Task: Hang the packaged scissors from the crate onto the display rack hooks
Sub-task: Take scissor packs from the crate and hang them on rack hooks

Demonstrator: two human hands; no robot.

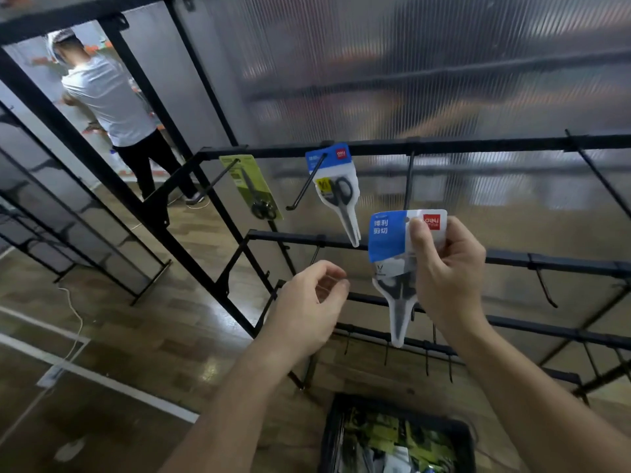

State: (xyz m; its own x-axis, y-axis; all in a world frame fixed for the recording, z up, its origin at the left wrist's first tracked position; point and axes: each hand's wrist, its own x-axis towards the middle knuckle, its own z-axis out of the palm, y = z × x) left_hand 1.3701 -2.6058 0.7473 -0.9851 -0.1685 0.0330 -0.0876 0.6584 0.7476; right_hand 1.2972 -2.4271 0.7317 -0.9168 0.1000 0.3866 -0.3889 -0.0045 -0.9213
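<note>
Our right hand (447,268) pinches the top of a blue-and-white carded pack of grey-handled scissors (389,240), holding it upright in front of the black metal display rack (478,146), just below a bare black hook (409,179); our left hand (307,312) hovers just left of the pack, fingers loosely curled, holding nothing; a matching blue-and-white pack (336,186) and a green-carded pack (252,186) hang from hooks on the top bar; the black plastic crate (331,435) sits below, with more packs inside.
</note>
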